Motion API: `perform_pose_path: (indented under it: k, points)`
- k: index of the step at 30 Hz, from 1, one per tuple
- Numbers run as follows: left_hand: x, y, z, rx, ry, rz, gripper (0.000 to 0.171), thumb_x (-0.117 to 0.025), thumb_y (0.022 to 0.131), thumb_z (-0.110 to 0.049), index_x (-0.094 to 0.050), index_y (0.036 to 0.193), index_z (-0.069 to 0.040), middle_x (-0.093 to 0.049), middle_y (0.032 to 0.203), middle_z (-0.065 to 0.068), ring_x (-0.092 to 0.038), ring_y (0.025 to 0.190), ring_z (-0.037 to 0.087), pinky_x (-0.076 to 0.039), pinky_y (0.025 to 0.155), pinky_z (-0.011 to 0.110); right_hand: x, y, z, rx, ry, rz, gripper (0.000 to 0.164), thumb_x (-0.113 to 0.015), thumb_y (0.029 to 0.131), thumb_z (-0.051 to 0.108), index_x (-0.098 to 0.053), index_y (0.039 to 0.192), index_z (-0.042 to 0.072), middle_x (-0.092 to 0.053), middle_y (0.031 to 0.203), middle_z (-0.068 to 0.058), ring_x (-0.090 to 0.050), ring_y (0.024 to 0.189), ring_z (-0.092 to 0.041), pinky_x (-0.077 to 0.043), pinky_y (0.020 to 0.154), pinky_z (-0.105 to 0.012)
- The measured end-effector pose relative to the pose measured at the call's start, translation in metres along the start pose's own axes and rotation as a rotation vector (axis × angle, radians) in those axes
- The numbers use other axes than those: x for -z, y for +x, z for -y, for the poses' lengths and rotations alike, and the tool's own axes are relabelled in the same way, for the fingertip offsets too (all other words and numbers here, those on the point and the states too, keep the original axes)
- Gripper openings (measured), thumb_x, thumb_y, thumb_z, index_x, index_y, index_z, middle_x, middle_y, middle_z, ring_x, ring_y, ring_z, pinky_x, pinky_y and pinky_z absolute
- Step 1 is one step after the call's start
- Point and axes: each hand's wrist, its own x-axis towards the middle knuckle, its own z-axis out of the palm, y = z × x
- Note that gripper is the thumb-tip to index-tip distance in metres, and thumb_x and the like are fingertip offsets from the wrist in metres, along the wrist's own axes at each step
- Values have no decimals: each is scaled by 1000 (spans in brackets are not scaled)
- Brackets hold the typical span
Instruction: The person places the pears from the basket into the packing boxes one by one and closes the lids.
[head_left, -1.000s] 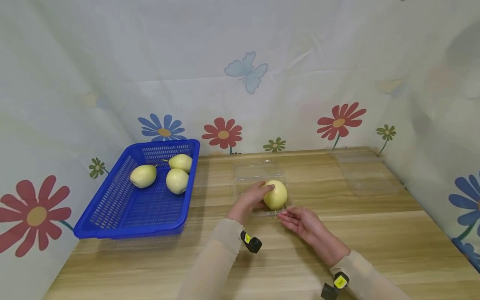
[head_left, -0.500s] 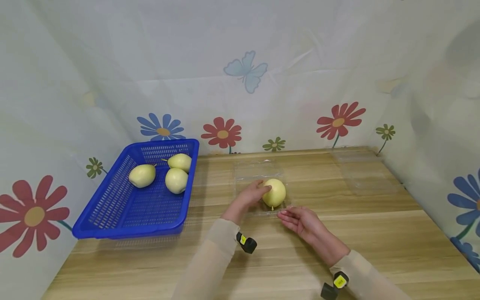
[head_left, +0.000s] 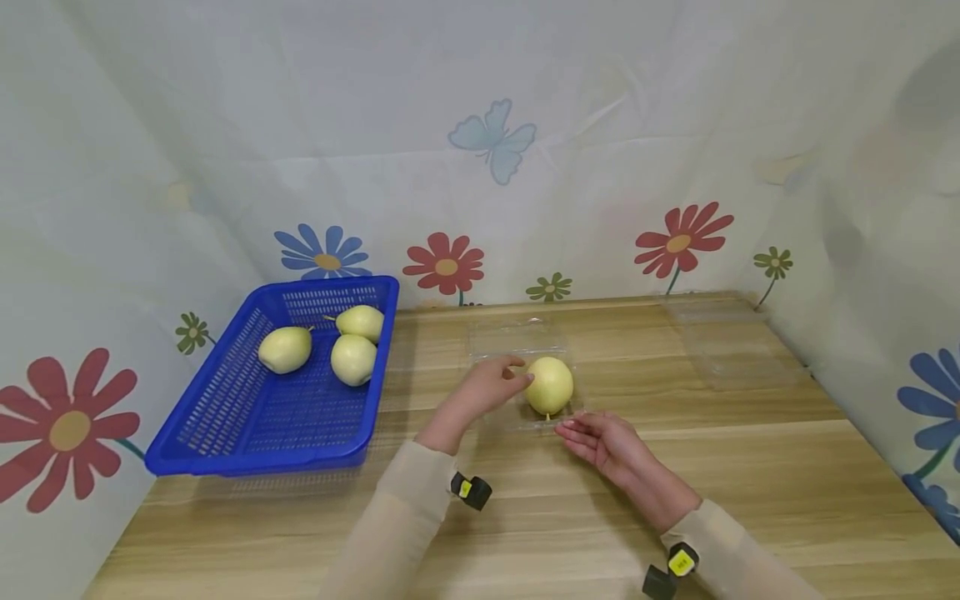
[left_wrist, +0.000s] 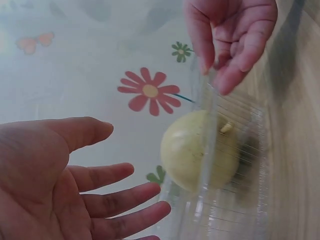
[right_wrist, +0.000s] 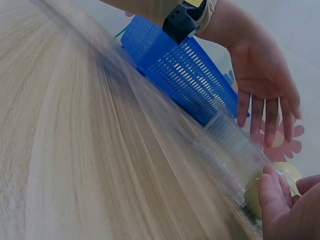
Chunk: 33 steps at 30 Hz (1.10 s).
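Left of the clear box [right_wrist: 230, 147], well apart from it, stands a blue basket [head_left: 255, 464]. Three pears lie in it: one pear [head_left: 285, 350] on the side away from the box, and two, a rear pear [head_left: 361, 322] and a front pear [head_left: 353, 360], along the side nearest the box. The left hand [head_left: 483, 387] is over the box's left side, fingers straight and spread, holding nothing; the left wrist view shows a gap between it and the fruit. The boxed pear [head_left: 550, 387] sits in the right part of the box, stem towards the person. The right hand [head_left: 611, 446] pinches the box's rim at the near right corner with thumb and fingers. To the right of the box, further back on the table [head_left: 787, 483], lies some clear plastic [head_left: 738, 350], its shape hard to make out.
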Motion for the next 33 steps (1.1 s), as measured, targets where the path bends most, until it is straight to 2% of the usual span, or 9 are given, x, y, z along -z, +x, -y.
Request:
perform_pose_path:
  k: [5,11,20,26,29,32,33]
  points:
    - [11,-12,-12,-38,27,8,47,-59,103,-34,-60,141,-7,-67,133,21,-67,116,34,-60,91,46,1,1,-1,-2,-9,0,34,-40,109,7,-69,92,8,-78,87,0,-76,86,-7,-63,82,-22]
    - [25,-28,-31,-101,74,15,46,-59,104,-35,-60,141,-9,-69,130,18,-68,117,33,-61,89,43,1,1,-1,0,-12,5,32,-40,109,8,-69,95,8,-79,87,0,-76,87,-7,-63,83,-22]
    - [44,-53,-56,-202,132,-55,37,-60,104,-33,-67,132,-11,-74,122,11,-69,111,28,-60,92,42,2,2,-2,-1,-12,4,32,-39,109,7,-68,96,6,-78,87,0,-76,86,-7,-63,82,-21]
    - [56,-68,-62,-242,206,-101,33,-61,103,-33,-69,129,-13,-76,116,7,-70,108,24,-60,88,39,1,1,-2,0,-10,7,30,-40,109,8,-68,98,6,-79,87,0,-76,87,-7,-63,83,-22]
    - [64,-73,-62,-262,233,-101,34,-60,104,-32,-69,129,-12,-76,115,8,-70,107,24,-60,88,39,3,1,-4,12,-16,9,27,-43,109,9,-68,98,7,-78,88,1,-76,87,-7,-63,83,-22]
    - [72,-78,-61,-276,230,-84,34,-59,104,-30,-68,129,-9,-76,115,9,-70,106,25,-59,88,38,8,3,-7,39,-20,42,22,-49,107,13,-68,97,8,-79,89,1,-76,89,-6,-62,84,-21]
    - [75,-79,-61,-277,231,-81,33,-59,105,-29,-68,129,-9,-76,115,9,-70,106,25,-59,87,38,14,7,-10,56,-1,82,20,-52,107,14,-69,97,7,-79,91,-1,-77,90,-8,-62,84,-22]
